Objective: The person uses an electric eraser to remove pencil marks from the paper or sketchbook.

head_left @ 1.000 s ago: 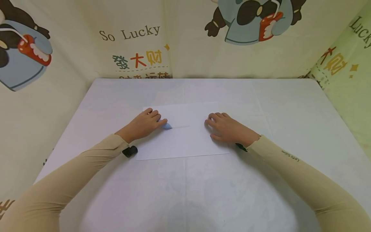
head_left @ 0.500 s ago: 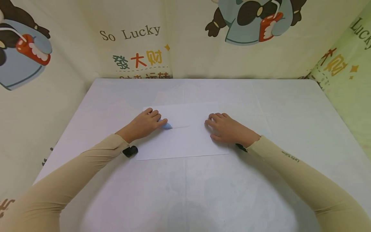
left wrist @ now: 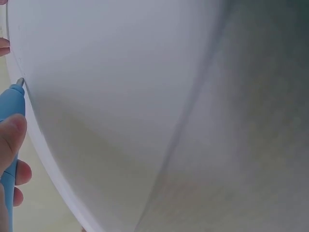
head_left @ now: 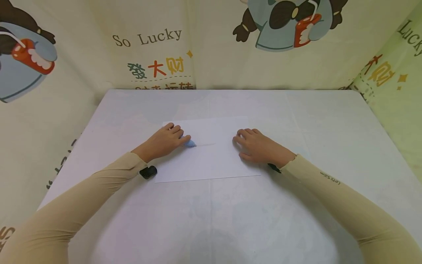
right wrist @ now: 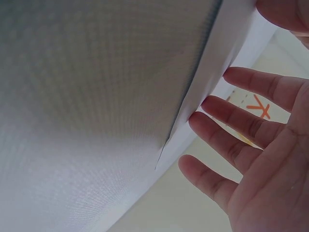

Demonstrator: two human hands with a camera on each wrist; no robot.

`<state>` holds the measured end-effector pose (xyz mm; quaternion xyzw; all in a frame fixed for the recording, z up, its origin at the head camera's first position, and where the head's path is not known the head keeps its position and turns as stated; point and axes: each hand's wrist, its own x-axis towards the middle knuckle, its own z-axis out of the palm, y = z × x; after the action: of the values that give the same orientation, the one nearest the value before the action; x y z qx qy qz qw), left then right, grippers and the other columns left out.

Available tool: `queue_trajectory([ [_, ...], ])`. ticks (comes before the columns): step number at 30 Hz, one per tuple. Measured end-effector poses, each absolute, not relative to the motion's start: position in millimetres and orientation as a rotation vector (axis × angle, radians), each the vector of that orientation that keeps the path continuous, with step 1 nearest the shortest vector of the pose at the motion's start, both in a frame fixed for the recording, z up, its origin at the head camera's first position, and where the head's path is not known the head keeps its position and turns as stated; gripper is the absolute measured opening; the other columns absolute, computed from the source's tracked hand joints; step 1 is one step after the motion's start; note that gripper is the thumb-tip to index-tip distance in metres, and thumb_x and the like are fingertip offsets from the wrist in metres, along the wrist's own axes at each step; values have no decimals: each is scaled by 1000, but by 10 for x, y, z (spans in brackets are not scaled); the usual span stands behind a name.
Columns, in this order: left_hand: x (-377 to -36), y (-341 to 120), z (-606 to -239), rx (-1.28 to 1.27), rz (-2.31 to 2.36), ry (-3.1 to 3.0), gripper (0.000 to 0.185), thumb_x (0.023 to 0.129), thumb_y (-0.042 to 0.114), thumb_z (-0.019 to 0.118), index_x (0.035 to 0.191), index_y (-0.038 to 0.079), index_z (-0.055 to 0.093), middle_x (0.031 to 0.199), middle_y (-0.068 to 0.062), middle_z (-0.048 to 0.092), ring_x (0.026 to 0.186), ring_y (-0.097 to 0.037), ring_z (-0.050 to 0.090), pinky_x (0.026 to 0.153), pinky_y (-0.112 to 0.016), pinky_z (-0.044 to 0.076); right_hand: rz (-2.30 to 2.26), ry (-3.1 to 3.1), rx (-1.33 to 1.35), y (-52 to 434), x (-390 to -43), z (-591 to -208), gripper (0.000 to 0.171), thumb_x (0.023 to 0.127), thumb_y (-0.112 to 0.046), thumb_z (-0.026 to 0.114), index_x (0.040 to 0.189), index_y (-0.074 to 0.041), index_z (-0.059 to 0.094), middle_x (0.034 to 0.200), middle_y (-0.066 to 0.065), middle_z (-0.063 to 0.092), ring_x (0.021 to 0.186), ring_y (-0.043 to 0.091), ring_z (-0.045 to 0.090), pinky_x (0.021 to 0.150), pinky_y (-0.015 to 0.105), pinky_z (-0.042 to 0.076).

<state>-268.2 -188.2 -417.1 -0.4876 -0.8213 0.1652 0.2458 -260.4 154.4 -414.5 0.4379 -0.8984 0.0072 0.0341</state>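
One blue pen [left wrist: 13,105] pinched by the left hand [head_left: 162,141], tip at a faint line [head_left: 206,144] on white paper [head_left: 211,165]; right hand [head_left: 258,146] resting there, fingers spread. No visible shift over the last second: the line has not visibly lengthened.

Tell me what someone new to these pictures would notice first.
Probably the big cartoon figures printed on the backdrop behind the table, with the words So Lucky between them. Next, the blue pen in the left hand, its tip at the left end of a faint line on the white paper. The right hand rests at the paper's right side.
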Motion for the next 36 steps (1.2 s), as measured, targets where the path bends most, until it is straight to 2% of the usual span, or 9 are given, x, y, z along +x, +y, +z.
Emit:
queue_trajectory([
  [14, -2674, -1895, -4175, -1312, 435, -2240, 23, 84, 4, 66, 103, 12, 55, 82, -8, 62, 78, -23, 53, 74, -33, 42, 8, -2770, 1343, 1538, -2599, -4139, 40, 85, -24, 64, 118, -5, 52, 119, 18, 54, 109, 36, 54, 93, 49, 43],
  [36, -2669, -1900, -4174, -1291, 415, -2250, 22, 84, 5, 67, 101, 11, 56, 81, -9, 63, 77, -24, 54, 74, -34, 42, 12, -2761, 1336, 1540, -2600, -4142, 38, 84, -21, 63, 116, -4, 53, 117, 17, 53, 104, 35, 54, 91, 48, 43],
])
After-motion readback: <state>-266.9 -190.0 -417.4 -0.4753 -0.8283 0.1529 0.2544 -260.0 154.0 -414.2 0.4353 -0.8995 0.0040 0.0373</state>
